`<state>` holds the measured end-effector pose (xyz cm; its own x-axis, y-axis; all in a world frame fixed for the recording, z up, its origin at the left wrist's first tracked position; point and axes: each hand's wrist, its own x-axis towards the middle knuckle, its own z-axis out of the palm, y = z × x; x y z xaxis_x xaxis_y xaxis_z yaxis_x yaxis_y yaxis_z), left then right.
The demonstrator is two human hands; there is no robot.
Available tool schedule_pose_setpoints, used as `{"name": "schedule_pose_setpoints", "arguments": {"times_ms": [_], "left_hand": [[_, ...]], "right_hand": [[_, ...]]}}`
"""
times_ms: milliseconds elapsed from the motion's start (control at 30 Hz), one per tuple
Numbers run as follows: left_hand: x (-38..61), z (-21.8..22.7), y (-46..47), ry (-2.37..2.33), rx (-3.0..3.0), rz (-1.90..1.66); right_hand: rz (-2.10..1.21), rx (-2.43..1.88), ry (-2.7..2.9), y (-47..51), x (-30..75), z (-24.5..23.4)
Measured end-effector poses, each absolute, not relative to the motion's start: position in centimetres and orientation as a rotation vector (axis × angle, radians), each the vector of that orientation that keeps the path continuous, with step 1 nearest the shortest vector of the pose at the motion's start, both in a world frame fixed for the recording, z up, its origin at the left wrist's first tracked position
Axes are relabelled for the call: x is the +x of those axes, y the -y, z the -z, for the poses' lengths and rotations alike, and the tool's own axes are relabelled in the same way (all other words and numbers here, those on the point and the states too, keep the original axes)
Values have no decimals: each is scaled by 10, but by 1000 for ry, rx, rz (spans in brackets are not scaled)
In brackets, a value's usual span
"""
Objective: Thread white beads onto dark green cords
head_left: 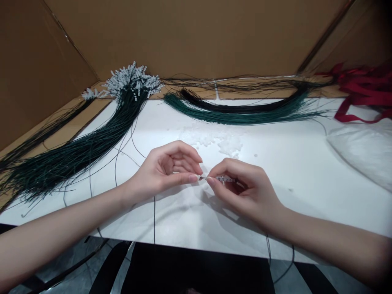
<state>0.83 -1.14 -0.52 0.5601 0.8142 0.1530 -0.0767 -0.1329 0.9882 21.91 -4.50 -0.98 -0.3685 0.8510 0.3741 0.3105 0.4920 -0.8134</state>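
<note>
My left hand (171, 167) is closed in a pinch over the white table sheet (290, 163), thumb and forefinger gripping the end of a thin dark cord (154, 216) that hangs down past the table's front edge. My right hand (241, 185) is also closed, pinching a small white plastic fastener (225, 179) whose tip meets the cord end between the two hands. A scatter of small white plastic pieces (220, 139) lies just beyond the hands.
A thick bundle of dark green cords (76, 151) tipped with white fasteners (131, 79) fans across the left. Another curved bundle of green and black cords (245, 112) lies at the back. Red ribbon (364, 90) sits far right, a clear plastic bag (364, 151) near it. Cardboard walls (196, 36) enclose the table.
</note>
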Motion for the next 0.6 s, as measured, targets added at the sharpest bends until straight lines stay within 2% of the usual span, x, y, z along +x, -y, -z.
{"name": "schedule_pose_setpoints", "arguments": {"times_ms": [400,600], "left_hand": [[9,6,12,-655,1540,-865],[9,4,17,-668,1776,-873]], "right_hand": [[-833,-961,1919,45,220,10],[-821,-976,1918,45,219,11]]}}
